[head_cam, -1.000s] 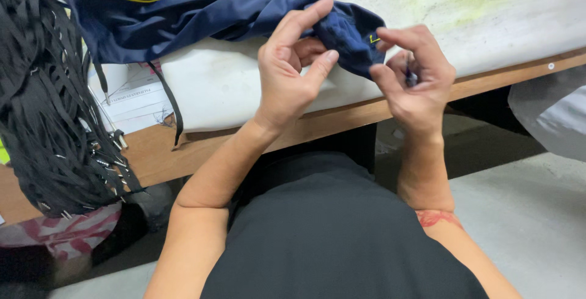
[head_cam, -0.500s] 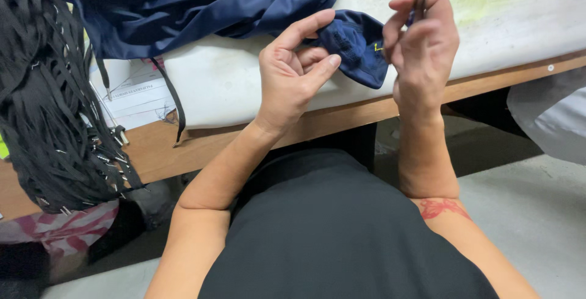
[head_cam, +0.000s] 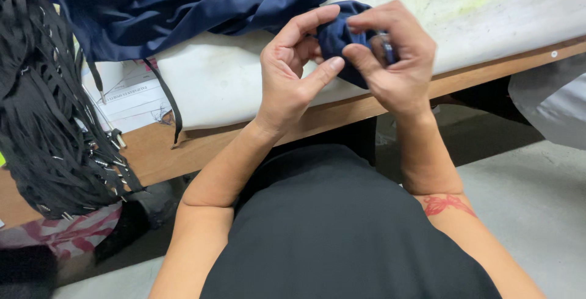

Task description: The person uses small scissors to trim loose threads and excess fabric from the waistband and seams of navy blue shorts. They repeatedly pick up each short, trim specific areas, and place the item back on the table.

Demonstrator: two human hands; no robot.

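the navy garment [head_cam: 201, 6] lies on the white-covered table [head_cam: 244, 85], one corner pinched between both hands at the edge. it looks soft, light and limp. the left hand [head_cam: 293, 73] pinches the fold; the right hand [head_cam: 394, 61] grips cloth plus, perhaps, a small tool.

1. We see a table [head_cam: 488, 12] in front of the person, with a cloth cover [head_cam: 244, 85] on it.
2. A garment [head_cam: 201, 0] lies on the table, toward the far left.
3. Our left hand [head_cam: 293, 73] and right hand [head_cam: 394, 61] are side by side over the near edge, both touching one end of the garment.
4. Some papers [head_cam: 128, 94] lie on the table, left of the hands, partly under the garment.
5. A bunch of straps [head_cam: 43, 110] hangs at the far left.
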